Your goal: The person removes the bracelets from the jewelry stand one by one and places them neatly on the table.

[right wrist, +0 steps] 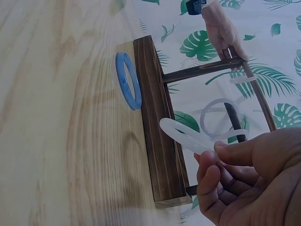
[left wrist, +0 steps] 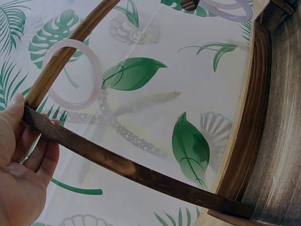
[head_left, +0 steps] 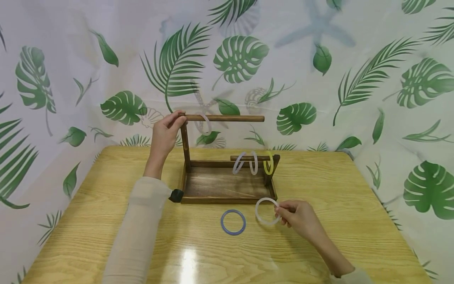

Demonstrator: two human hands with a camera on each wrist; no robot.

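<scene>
My left hand (head_left: 165, 132) grips the top corner of a dark wooden bangle stand (head_left: 227, 200), where the tall post meets the upper bar (head_left: 234, 118). One pale pink bangle (left wrist: 96, 70) hangs on that upper bar near the hand. Between thumb and fingertips my right hand (head_left: 299, 217) pinches a white bangle (head_left: 257, 215), held in front of the stand's right front corner. The short lower bar carries a yellow bangle (head_left: 272, 167) by its post and two pale bangles (head_left: 255, 167) beside it. A blue bangle (head_left: 222, 225) lies flat on the table before the stand.
The stand rests on a light wooden table (head_left: 312, 181) with a rounded back corner at each side. Behind it hangs a white curtain (head_left: 276, 94) printed with green leaves and shells. A dark object (head_left: 175, 195) sits at my left wrist, overlapping the stand's left front corner.
</scene>
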